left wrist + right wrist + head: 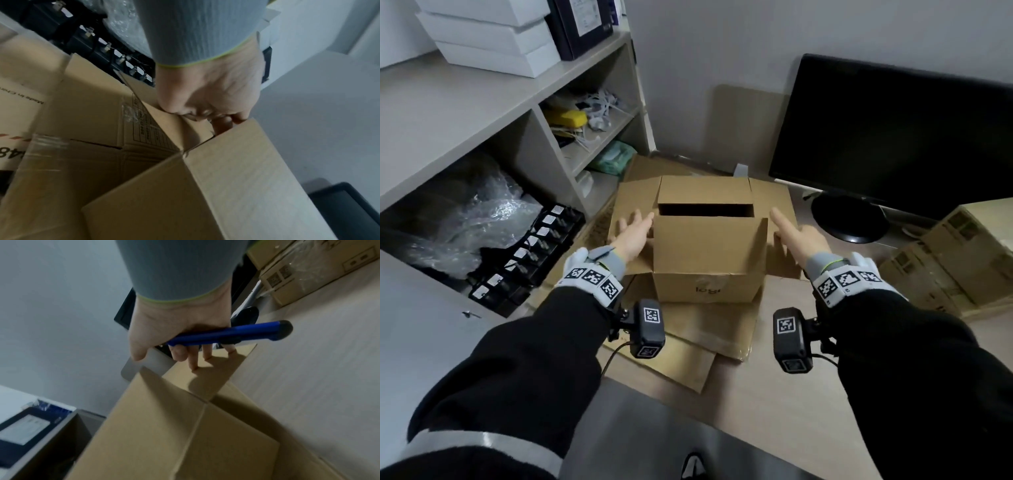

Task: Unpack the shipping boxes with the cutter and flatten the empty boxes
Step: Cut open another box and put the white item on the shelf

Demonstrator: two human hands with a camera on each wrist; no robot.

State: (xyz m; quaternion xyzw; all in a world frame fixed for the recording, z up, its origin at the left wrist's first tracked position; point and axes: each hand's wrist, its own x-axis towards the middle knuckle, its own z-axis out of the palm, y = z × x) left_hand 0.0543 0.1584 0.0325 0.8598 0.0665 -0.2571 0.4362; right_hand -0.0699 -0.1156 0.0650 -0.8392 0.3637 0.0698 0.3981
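A brown cardboard box (709,260) stands with its top open on flattened cardboard (688,342). My left hand (635,229) lies with spread, straight fingers against the box's left flap (164,120), beside the left wall. My right hand (792,231) reaches along the right side, index finger out. In the right wrist view the right hand (185,356) holds a blue cutter (230,334) across its palm, while its straight fingertips (194,368) touch the right flap (216,369). No blade shows. The box's inside looks dark.
A grey shelf unit (482,113) stands to the left, holding bubble wrap (472,219) and a row of black parts (530,253). A black monitor (893,137) is at the back right. Taped cartons (945,260) are stacked at the right. More cardboard leans behind the box.
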